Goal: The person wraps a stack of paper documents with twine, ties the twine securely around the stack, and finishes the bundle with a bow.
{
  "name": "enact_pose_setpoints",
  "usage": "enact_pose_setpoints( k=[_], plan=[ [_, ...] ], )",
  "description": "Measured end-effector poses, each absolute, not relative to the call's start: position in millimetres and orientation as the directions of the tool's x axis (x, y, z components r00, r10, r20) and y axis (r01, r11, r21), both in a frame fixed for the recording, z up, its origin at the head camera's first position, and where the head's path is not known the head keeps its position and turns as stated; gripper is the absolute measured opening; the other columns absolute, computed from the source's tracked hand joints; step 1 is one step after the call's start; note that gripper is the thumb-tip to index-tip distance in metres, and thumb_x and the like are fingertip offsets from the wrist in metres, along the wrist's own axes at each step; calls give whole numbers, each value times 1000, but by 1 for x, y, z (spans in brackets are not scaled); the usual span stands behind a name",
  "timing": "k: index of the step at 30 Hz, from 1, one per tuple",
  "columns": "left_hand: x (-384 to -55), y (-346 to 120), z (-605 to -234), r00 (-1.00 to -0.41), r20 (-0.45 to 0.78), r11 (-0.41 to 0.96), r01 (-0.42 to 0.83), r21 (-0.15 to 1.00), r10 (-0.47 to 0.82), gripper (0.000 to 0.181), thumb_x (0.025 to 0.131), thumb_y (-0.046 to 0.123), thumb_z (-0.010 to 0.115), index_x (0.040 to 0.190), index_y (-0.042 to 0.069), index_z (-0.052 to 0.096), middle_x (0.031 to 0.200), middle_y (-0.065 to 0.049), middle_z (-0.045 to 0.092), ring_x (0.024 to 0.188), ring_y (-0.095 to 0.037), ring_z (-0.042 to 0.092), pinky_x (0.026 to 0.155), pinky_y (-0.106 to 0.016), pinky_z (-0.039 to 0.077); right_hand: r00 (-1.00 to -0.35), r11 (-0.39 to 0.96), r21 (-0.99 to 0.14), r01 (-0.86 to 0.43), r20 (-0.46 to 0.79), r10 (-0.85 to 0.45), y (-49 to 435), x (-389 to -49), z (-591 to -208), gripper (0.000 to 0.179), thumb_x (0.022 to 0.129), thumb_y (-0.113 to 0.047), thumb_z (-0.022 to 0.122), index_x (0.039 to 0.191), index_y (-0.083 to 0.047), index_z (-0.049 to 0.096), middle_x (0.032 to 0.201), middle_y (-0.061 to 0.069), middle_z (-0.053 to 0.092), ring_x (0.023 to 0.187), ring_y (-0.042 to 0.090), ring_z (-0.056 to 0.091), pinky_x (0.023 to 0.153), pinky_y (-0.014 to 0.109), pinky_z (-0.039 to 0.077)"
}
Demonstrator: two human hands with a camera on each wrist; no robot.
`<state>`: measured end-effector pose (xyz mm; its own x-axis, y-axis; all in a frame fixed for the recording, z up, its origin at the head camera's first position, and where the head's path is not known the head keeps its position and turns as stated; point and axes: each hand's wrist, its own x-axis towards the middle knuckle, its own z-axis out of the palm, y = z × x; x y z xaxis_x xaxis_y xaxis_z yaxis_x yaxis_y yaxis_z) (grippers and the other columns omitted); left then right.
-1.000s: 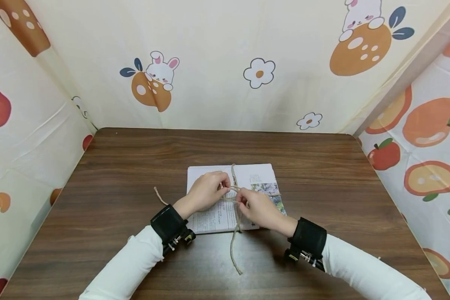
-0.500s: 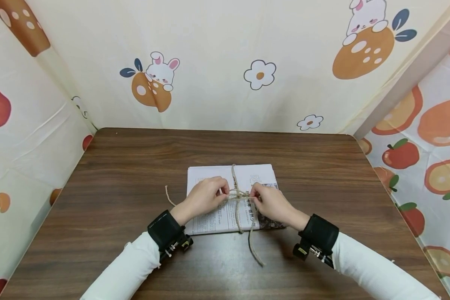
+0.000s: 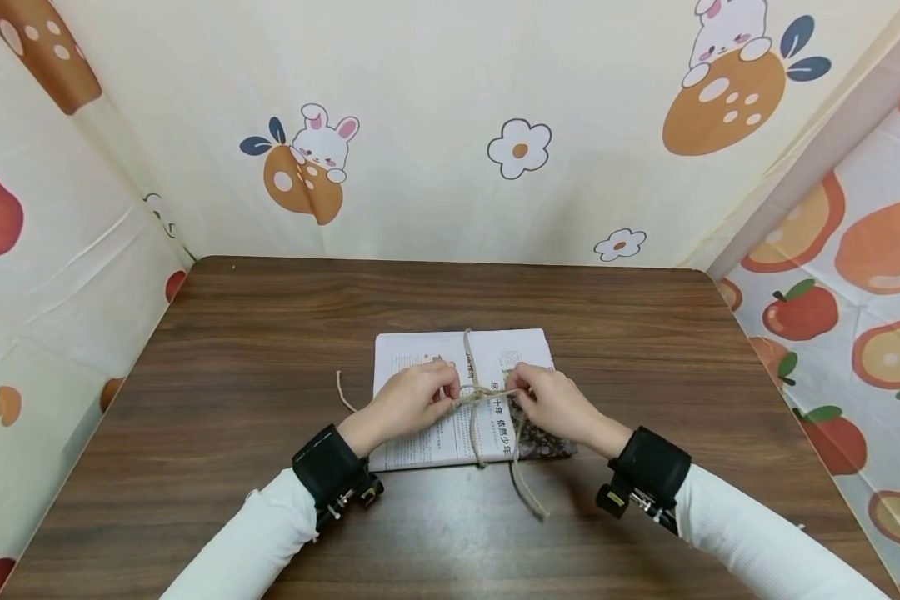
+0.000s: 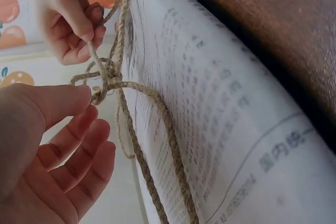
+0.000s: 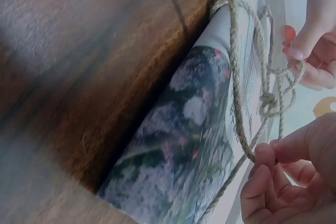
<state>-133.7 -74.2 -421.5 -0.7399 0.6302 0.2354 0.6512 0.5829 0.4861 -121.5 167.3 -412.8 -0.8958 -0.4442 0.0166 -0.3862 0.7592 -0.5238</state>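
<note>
A stack of folded newspapers [image 3: 412, 448] lies on the table, wound crosswise with twine [image 3: 472, 357]. Over its middle, my left hand [image 3: 412, 398] pinches a loop of the twine between thumb and index finger, its other fingers loosely bent in the left wrist view. To the right, my right hand [image 3: 557, 406] pinches another strand, pulled out sideways from the crossing. Between both hands sits a loose knot [image 4: 109, 72], raised at the paper's face. One loose twine end [image 3: 527, 492] hangs from the right hand past the stack's front edge; another end [image 3: 342, 390] sticks out left.
The brown wooden table [image 3: 285, 333] extends around the stack on all sides. A cream curtain [image 3: 420, 167] with rabbit prints stands behind it, and fruit-printed cloth [image 3: 795, 400] hangs along the right side. Each wrist wears a black camera band [image 3: 648, 467].
My right hand has moved right, drawing its strand out from the crossing. The front loose end has swung right with it. My left hand has shifted only slightly, still pinching the twine.
</note>
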Motion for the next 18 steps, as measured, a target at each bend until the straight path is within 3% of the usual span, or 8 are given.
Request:
enact_pose_setpoints(
  k=[4,18],
  plan=[
    [-133,-76,-423,-722,251,563,671,483,645,15,79,5,65,79,17,56,80,6,55,73,-10,56,61,-21,42,-890,761,-508,-404,24,-456,171,-121,-414,7,87,-5,54,89,-10,58,78,-4,57,56,5,42,53,22,35],
    [-129,-82,-421,-755,194,588,621,519,626,14,80,8,60,80,19,52,79,4,53,66,-5,46,57,-21,38,-884,784,-423,-454,105,-455,185,-117,-422,10,85,-8,62,81,-14,55,73,-6,55,58,2,46,52,21,36]
  ],
)
